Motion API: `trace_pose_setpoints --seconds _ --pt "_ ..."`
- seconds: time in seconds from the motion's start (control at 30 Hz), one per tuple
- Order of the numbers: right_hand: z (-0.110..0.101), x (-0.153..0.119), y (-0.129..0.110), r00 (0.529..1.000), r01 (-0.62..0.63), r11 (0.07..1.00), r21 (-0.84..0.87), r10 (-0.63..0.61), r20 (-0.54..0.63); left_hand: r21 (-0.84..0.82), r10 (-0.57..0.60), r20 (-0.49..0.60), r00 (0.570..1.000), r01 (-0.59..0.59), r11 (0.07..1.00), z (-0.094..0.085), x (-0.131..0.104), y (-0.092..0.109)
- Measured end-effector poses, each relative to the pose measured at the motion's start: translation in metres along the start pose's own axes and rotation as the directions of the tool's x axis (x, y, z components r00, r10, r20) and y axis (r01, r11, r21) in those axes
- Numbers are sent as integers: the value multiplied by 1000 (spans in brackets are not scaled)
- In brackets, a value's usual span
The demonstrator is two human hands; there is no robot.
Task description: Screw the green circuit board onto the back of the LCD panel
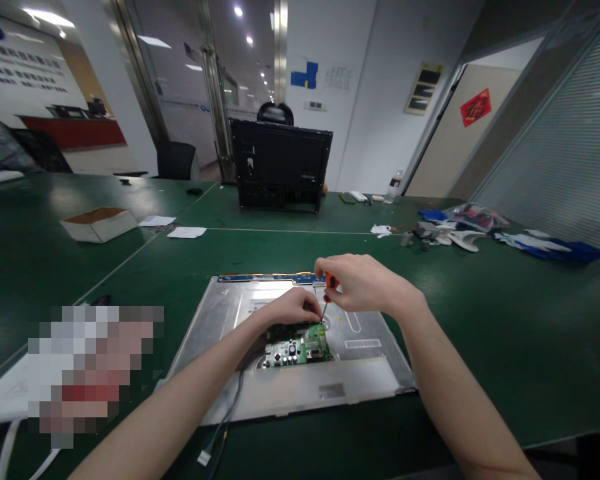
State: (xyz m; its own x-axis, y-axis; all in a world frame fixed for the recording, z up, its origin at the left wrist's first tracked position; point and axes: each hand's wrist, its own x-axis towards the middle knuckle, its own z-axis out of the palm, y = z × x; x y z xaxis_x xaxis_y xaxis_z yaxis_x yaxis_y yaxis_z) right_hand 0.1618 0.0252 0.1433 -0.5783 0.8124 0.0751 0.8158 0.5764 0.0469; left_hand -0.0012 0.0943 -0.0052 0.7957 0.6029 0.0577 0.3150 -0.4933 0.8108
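Note:
My right hand [357,280] is wrapped round a screwdriver [332,283] with an orange and black handle. The thin shaft slants down to the upper right corner of a green circuit board [300,347]. My left hand [295,307] rests at the board's upper edge, thumb and fingers pinched near the screwdriver's tip; whatever is between them is too small to make out. Under the board lies a silver metal display panel [380,367], flat on the table, with a blue circuit strip [267,279] along its far edge. A dark cable [237,393] with a white plug trails off the panel's near side.
Beyond the panel, a black monitor housing [283,163] stands upright on the green table [260,247]. An open cardboard box [100,225] is at left, near white papers [187,233]. Bags and gloves [465,230] clutter the right. A pixelated patch covers the near left.

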Motion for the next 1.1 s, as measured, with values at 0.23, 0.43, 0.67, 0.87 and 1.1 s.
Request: trace_pose_setpoints --seconds 0.23,0.43,0.67,0.87,1.1 --pt "0 4 1 999 -52 996 -72 51 -15 13 11 9 1000 -11 1000 0 1 -1" --pt "-1 0 -2 1000 -20 1000 -2 20 12 4 33 2 999 -33 999 0 1 -3" --pt "-1 -2 -4 1000 0 1000 13 0 5 35 14 8 1000 -15 999 0 0 3" --pt "-1 1 -6 998 -64 996 -58 65 13 24 12 6 1000 -12 1000 1 0 -1" --pt "-2 -6 -7 999 32 998 50 -32 16 47 46 -9 999 -46 998 1 1 -1"
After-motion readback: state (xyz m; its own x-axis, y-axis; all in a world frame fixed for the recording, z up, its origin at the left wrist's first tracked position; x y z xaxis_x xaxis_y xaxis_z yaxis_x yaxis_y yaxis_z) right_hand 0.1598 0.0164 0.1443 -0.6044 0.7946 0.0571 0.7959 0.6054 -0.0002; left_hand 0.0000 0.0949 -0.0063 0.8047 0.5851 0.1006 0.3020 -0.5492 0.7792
